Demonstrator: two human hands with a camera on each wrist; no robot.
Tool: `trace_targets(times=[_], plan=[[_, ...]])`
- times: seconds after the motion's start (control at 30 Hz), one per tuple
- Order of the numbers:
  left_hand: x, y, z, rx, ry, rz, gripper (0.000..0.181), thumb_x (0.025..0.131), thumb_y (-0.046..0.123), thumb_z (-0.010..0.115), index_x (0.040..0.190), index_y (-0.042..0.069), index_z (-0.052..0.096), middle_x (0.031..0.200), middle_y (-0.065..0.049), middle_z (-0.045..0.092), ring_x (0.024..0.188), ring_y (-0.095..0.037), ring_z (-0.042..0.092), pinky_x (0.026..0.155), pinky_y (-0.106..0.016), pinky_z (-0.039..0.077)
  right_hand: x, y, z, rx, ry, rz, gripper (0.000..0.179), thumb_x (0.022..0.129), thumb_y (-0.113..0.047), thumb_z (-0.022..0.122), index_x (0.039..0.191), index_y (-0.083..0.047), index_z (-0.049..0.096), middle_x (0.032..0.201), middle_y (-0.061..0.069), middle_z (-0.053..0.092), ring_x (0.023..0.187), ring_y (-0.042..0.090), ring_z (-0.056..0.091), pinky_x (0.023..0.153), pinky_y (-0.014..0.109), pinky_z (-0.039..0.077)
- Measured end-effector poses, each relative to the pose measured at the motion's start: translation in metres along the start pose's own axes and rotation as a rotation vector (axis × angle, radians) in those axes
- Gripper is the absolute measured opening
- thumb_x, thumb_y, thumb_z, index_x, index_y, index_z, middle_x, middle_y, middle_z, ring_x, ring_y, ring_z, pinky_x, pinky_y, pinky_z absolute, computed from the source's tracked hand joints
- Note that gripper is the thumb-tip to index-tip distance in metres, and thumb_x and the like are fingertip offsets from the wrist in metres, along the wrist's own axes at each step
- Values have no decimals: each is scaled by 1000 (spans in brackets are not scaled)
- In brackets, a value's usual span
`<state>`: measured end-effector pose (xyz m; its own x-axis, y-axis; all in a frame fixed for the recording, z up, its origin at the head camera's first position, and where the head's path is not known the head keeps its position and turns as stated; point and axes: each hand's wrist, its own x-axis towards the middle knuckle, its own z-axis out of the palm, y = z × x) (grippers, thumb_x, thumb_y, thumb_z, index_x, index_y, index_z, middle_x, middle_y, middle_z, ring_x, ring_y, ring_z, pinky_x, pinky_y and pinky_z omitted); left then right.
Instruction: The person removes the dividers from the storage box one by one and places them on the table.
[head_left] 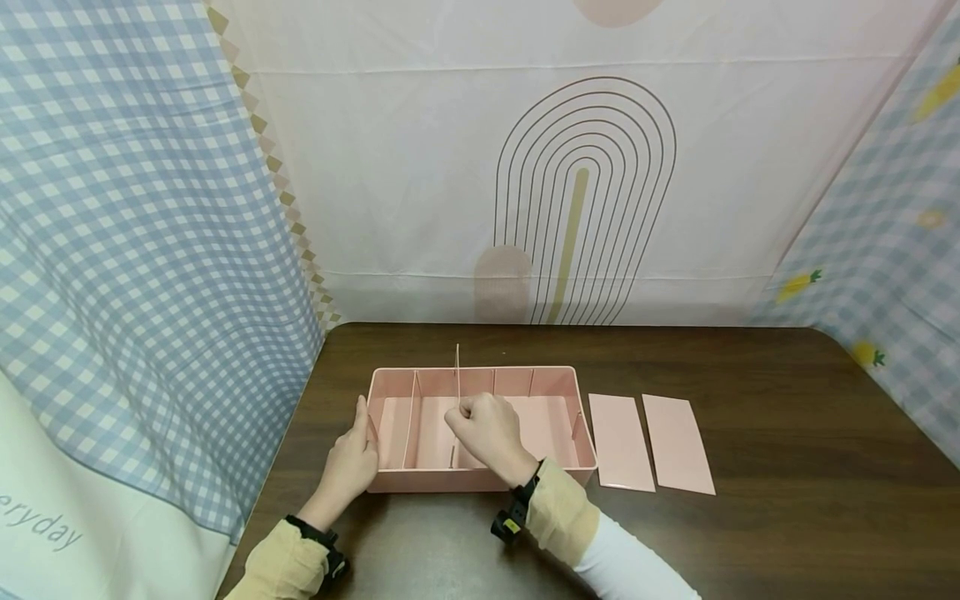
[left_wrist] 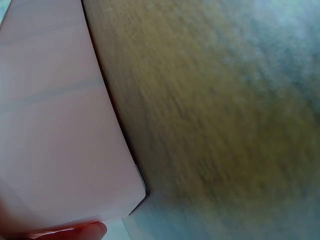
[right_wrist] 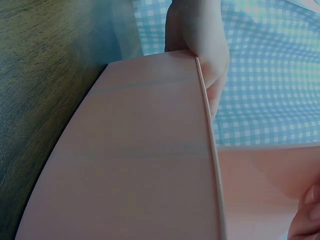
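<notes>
A long pink box (head_left: 431, 481) with an open top lies crosswise on the table; a thin upright divider (head_left: 410, 421) splits off its left compartment. My left hand (head_left: 348, 458) rests against the box's left end, its index finger straight along the outer wall. My right hand (head_left: 487, 427) is over the middle of the box, fingers curled, and pinches a thin pink divider panel (head_left: 457, 358). That panel stands edge-on, its far end poking above the back rim. The right wrist view shows the box's front wall (right_wrist: 135, 150) and curled fingers (right_wrist: 306, 215) inside; the panel's grip is partly hidden.
Two flat pink panels (head_left: 621, 442) lie side by side on the dark wooden table (head_left: 795, 433), right of the box. A white patterned cloth (head_left: 390, 192) hangs behind the table, and a blue checked cloth (head_left: 150, 208) is on the left.
</notes>
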<state>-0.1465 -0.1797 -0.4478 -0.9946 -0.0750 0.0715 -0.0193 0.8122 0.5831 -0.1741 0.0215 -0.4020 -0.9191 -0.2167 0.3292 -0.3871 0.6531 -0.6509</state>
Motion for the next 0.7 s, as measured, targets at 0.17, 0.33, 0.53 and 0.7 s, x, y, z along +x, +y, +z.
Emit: trace_targets(times=[0.17, 0.33, 0.53, 0.7], plan=[[0, 0, 0, -2, -1, -5, 54, 90, 8, 33, 139, -7, 12, 97, -29, 58, 71, -30, 58, 59, -44, 44, 1, 0, -2, -5, 1, -3, 35, 68, -13, 48, 40, -19, 27, 39, -13, 18, 40, 3, 16, 40, 19, 12], [1, 1, 0, -2, 1, -8, 55, 91, 8, 33, 139, -7, 12, 99, -30, 58, 75, -32, 59, 62, -45, 44, 2, -3, -5, 17, 3, -10, 36, 69, -13, 49, 41, -18, 27, 40, -12, 18, 41, 3, 15, 41, 19, 12], [1, 0, 0, 1, 1, -9, 55, 90, 8, 34, 139, -7, 12, 95, -29, 58, 71, -29, 58, 61, -45, 44, 3, -6, -11, 53, 16, -8, 39, 73, -14, 51, 41, -17, 28, 39, -12, 19, 39, 3, 16, 41, 18, 12], [1, 1, 0, 0, -8, -13, 54, 91, 9, 33, 139, -7, 12, 95, -29, 58, 70, -28, 58, 60, -44, 44, 3, -7, -15, 66, 18, -8, 38, 73, -13, 50, 42, -15, 28, 41, -10, 18, 40, 4, 14, 42, 19, 10]])
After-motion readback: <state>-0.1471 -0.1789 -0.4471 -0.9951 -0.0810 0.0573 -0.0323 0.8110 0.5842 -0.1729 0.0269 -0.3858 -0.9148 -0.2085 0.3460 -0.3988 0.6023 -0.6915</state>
